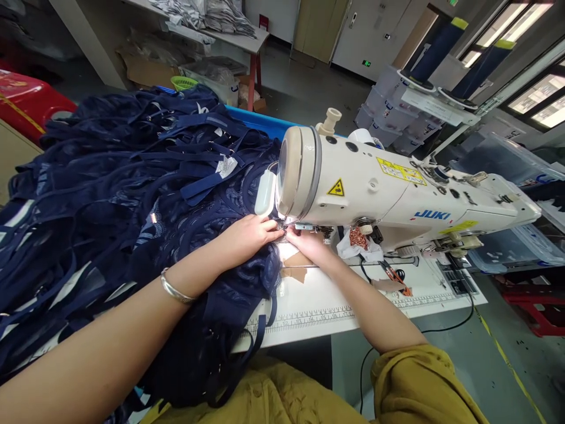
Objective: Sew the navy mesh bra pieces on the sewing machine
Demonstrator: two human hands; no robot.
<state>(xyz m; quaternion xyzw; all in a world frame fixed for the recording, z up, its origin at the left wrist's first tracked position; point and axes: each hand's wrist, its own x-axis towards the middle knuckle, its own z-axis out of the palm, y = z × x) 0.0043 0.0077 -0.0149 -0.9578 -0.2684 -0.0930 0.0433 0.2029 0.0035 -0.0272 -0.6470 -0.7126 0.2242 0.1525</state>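
Observation:
Under the head of a white sewing machine [344, 176], my two hands meet close at the needle. My left hand [256, 237] is closed on the edge of a navy garment [265, 268] that lies over the left end of the machine bed. From the other side, my right hand [306, 244] pinches at the same spot beside the presser foot, and its fingertips are partly hidden. A heap of navy garments [132, 159] with thin straps, small rings and white labels spreads to the left and hangs over the table's front edge.
The white machine table [318, 315] has a printed ruler along its front. Orange-handled snips [397, 277] lie right of my right forearm. Two navy thread cones [435, 56] stand at upper right. Clear plastic bins [388, 109] are stacked behind, and a red stool [536, 303] is at right.

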